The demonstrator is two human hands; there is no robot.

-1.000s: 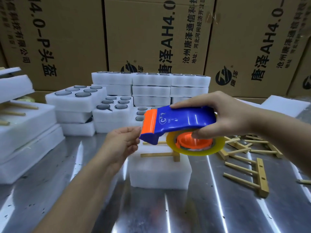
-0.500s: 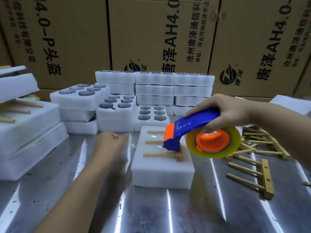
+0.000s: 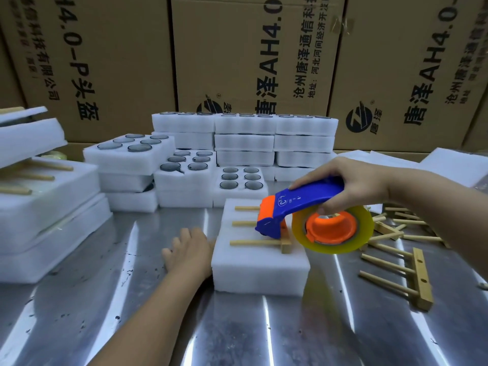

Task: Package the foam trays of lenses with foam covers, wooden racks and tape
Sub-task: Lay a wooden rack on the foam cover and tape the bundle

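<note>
The right hand wraps the dispenser handle, its nose down on the rack atop the mid-table foam pack, seemingly to lay tape, while the left hand braces the pack's side, fingers curled, grip unclear.

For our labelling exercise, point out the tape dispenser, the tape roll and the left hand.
tape dispenser [image 3: 309, 196], head view, blue handle.
tape roll [image 3: 334, 248], head view, yellow lower rim.
left hand [image 3: 188, 249], head view, back of hand.

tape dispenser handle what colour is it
Blue, with an orange nose; the head view shows the tape dispenser handle in the right hand.
</note>
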